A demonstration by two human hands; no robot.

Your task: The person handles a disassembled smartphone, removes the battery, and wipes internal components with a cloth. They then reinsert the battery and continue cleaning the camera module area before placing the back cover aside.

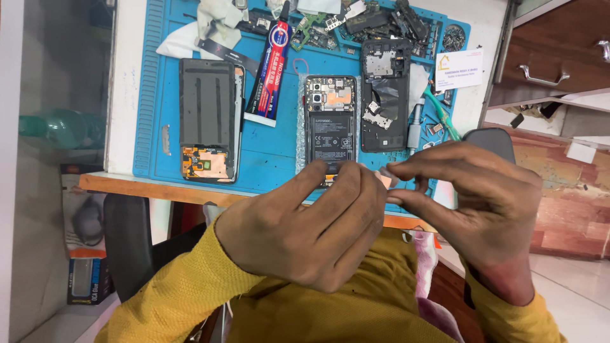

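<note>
The person's two hands meet in front of the body, just below the near edge of the blue work mat [267, 159]. The left hand [305, 228] is curled, its fingers bent toward the right hand [476, 209]. The right hand pinches with thumb and forefinger. Between the fingertips of both hands there is a small, thin, pale pink piece [385, 180]; it is too small to tell what it is, but both hands seem to grip it together at its edges.

Directly beyond the hands lies an opened phone [330, 124], without its back cover, so the black battery and the camera part are visible. Its lower end is hidden behind the left fingers. Further to the left of the hands lies a phone screen panel [208, 117] face down, with copper-coloured foil at its near end. Between these two lies a glue tube [272, 70], red, black and white. To the right of the opened phone there is a black phone frame [385, 95] with loose parts inside, and beside it a white card [459, 68].

As a judgement, the phone is already taken apart, and the screen is still separate from the body. The small piece is still in the hands and not yet placed anywhere.
</note>
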